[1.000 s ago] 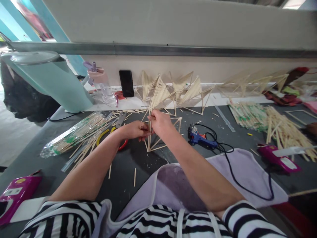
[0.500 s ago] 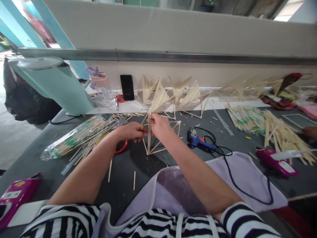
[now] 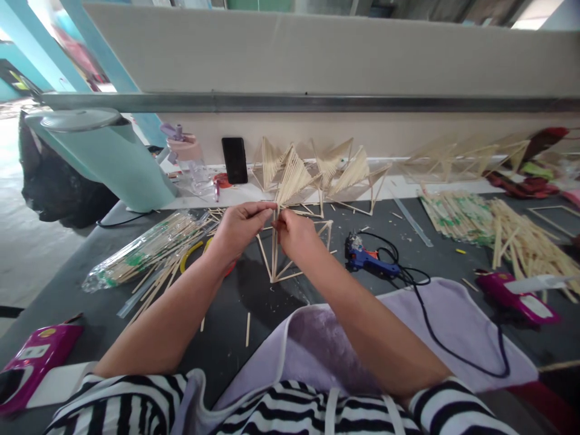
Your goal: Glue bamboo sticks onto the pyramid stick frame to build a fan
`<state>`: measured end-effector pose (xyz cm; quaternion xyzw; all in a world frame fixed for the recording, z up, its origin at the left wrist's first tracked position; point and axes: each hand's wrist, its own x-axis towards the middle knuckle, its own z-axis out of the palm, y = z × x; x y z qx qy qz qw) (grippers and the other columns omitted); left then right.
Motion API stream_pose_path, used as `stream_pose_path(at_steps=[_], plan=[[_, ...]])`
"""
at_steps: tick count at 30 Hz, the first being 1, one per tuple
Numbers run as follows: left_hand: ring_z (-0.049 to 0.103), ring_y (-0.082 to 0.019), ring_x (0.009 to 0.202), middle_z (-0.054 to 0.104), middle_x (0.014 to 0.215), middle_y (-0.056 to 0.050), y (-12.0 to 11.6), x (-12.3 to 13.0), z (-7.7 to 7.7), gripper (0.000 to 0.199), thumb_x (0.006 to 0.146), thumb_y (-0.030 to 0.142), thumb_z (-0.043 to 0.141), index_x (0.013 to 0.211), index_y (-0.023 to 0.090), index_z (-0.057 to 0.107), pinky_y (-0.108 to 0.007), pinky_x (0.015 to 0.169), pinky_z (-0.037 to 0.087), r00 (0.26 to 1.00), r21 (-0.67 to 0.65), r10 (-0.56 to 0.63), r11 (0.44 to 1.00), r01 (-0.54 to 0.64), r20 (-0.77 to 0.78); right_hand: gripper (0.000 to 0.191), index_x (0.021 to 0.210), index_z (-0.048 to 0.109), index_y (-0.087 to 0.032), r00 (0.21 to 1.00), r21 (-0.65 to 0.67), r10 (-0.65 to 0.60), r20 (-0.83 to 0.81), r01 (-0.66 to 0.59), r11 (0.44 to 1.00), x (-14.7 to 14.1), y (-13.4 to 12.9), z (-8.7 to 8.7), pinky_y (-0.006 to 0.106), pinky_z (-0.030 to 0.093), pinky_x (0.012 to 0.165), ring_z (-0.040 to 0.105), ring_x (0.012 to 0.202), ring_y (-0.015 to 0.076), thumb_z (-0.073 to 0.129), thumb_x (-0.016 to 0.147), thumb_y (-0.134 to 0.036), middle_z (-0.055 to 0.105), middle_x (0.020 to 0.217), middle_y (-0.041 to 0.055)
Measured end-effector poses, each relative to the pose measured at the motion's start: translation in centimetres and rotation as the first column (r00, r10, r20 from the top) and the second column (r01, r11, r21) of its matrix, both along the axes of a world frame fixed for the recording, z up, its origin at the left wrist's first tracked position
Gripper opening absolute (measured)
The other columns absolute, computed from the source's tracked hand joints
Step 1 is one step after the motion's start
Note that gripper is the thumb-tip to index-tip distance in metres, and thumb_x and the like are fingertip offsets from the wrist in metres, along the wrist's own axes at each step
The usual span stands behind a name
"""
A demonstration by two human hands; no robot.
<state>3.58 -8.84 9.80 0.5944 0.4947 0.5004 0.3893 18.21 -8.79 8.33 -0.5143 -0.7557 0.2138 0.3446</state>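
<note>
A frame of thin wooden sticks point(image 3: 273, 266) stands on the dark table in front of me, with upright sticks meeting slanted ones. My left hand point(image 3: 247, 223) is at the upper left of the uprights, thumb and fingers pinched together at their top. From the right, my right hand point(image 3: 294, 229) closes its fingers on the same uprights, just below the top. Whether a separate small piece is between the fingertips is too small to tell. Behind the hands stand stick structures with fanned rows point(image 3: 294, 175).
A blue glue gun point(image 3: 371, 263) with a black cord lies to the right. Bagged sticks point(image 3: 140, 254) and yellow-and-red scissors point(image 3: 191, 255) are at left. A phone point(image 3: 234, 160) leans on the wall. Loose sticks point(image 3: 525, 241), a purple cloth point(image 3: 453, 320) and magenta devices point(image 3: 516, 296) lie around.
My left hand has moved up and slightly right, from the middle of the uprights to their top. My right hand stays at nearly the same place. The view has shifted slightly.
</note>
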Motion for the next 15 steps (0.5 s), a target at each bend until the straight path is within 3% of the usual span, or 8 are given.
stream_pose_path(at_steps=[8, 12, 15], plan=[[0.041, -0.003, 0.046, 0.061, 0.059, 0.003, -0.6, 0.8, 0.4, 0.019, 0.066, 0.03, 0.079, 0.076, 0.015, 0.074, -0.015, 0.043, 0.03, 0.952, -0.124, -0.041, 0.989, 0.082, 0.303, 0.018, 0.092, 0.061, -0.017, 0.997, 0.024, 0.014, 0.07, -0.016, 1.0, -0.2, -0.7, 0.5, 0.026, 0.039, 0.059, 0.061, 0.062, 0.0172, 0.045, 0.091, -0.025, 0.066, 0.07, 0.0055], [0.044, -0.004, 0.046, 0.059, 0.055, 0.002, -0.7, 0.8, 0.5, 0.016, 0.065, 0.028, 0.08, 0.07, 0.015, 0.072, -0.015, 0.043, 0.033, 0.942, -0.134, -0.044, 0.987, 0.093, 0.333, 0.021, 0.099, 0.062, -0.016, 0.989, 0.085, 0.012, 0.146, -0.025, 0.996, -0.2, -1.1, 0.7, 0.027, 0.041, 0.068, 0.066, 0.081, 0.0204, 0.044, 0.092, -0.022, 0.071, 0.086, 0.0102], [0.05, -0.005, 0.051, 0.063, 0.061, 0.001, -0.7, 0.8, 0.4, 0.012, 0.065, 0.023, 0.079, 0.07, 0.016, 0.072, -0.015, 0.047, 0.039, 0.941, -0.102, -0.057, 0.99, 0.097, 0.335, 0.022, 0.102, 0.061, -0.015, 0.988, 0.072, 0.022, 0.151, -0.033, 0.997, -0.1, -1.6, 1.0, 0.028, 0.041, 0.068, 0.066, 0.082, 0.0208, 0.042, 0.094, -0.024, 0.072, 0.089, 0.011]])
